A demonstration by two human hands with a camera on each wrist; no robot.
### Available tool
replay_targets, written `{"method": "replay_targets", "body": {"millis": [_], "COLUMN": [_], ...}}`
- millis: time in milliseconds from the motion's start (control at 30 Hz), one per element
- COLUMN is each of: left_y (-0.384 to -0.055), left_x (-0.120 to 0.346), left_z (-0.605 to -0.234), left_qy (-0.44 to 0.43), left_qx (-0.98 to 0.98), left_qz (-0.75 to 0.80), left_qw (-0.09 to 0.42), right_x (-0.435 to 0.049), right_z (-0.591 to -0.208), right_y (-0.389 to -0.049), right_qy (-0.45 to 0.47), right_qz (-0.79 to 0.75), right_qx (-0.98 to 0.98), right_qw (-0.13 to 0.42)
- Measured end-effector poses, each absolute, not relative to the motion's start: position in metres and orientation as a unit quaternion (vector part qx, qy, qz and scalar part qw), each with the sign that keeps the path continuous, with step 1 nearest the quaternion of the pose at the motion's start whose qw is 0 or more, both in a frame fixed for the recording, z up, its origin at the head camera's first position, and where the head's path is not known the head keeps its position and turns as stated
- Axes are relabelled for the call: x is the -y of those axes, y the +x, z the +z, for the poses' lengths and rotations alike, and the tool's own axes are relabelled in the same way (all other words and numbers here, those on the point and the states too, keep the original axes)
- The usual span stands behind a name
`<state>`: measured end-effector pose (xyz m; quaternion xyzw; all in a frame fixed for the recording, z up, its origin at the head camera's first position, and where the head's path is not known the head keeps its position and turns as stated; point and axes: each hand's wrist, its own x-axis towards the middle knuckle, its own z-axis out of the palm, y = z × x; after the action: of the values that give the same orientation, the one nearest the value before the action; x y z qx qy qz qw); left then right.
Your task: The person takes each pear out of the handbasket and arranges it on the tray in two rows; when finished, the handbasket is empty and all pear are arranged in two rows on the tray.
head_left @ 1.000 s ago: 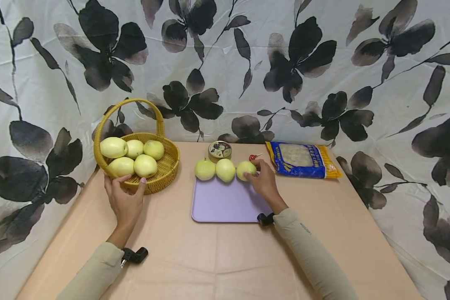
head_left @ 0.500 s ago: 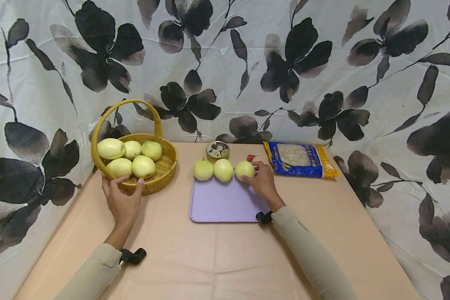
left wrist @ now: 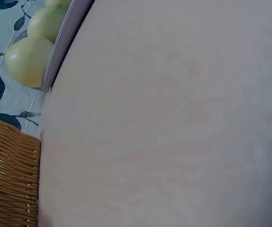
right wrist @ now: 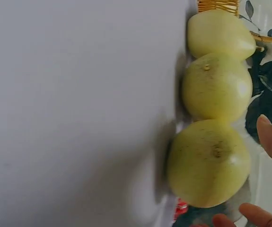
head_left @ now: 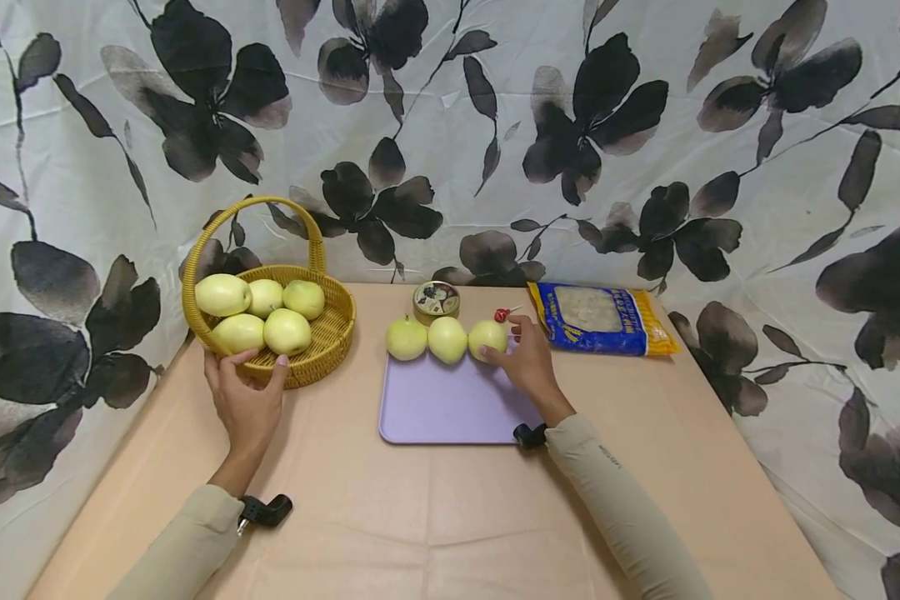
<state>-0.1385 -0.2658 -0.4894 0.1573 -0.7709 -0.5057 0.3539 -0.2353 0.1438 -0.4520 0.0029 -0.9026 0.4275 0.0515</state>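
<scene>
My left hand (head_left: 247,404) holds the near side of a yellow wicker basket (head_left: 326,354), thumb and index fingertip at its rim. Several pale yellow-green pears (head_left: 287,332) lie in the basket. Three more pears stand in a row along the far edge of a lilac tray (head_left: 442,412). My right hand (head_left: 528,362) is spread around the rightmost pear (head_left: 487,338). In the right wrist view, thumb and fingertips stand apart from that pear (right wrist: 209,163). The left wrist view shows the basket's wall (left wrist: 10,175), but the left hand is out of it.
Behind the pears stands a round tin (head_left: 436,302) with a patterned lid. A red-wrapped lollipop (head_left: 502,315) lies right of it. At the back right is a blue and yellow bag (head_left: 600,320). A floral cloth (head_left: 480,125) hangs behind the table (head_left: 360,517).
The right hand's fingers have spread away from the rightmost pear, which stays at the end of the row. The left hand and the basket have kept their place.
</scene>
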Motion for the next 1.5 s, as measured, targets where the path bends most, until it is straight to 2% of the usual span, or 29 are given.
{"method": "replay_targets", "body": {"millis": [367,700,1067,1500], "left_y": [-0.14,-0.138,-0.135,-0.136], "left_x": [0.263,0.264,0.265,0.264], "left_z": [-0.488,-0.487,-0.487,-0.488], "left_qy": [0.166,0.166,0.171,0.165], "left_qx": [0.776,0.78,0.785,0.786], "left_qz": [-0.501,-0.494,-0.49,-0.491], "left_qw": [0.346,0.346,0.339,0.338], "right_x": [-0.116,-0.06,0.009,0.091], "right_z": [-0.425,-0.406,-0.405,-0.421], "right_y": [-0.233,-0.233,-0.24,-0.246], "right_qy": [0.083,0.168,0.26,0.324], "right_qz": [0.439,0.465,0.49,0.477], "right_qx": [0.882,0.852,0.818,0.813], "right_qw": [0.149,0.174,0.155,0.087]}}
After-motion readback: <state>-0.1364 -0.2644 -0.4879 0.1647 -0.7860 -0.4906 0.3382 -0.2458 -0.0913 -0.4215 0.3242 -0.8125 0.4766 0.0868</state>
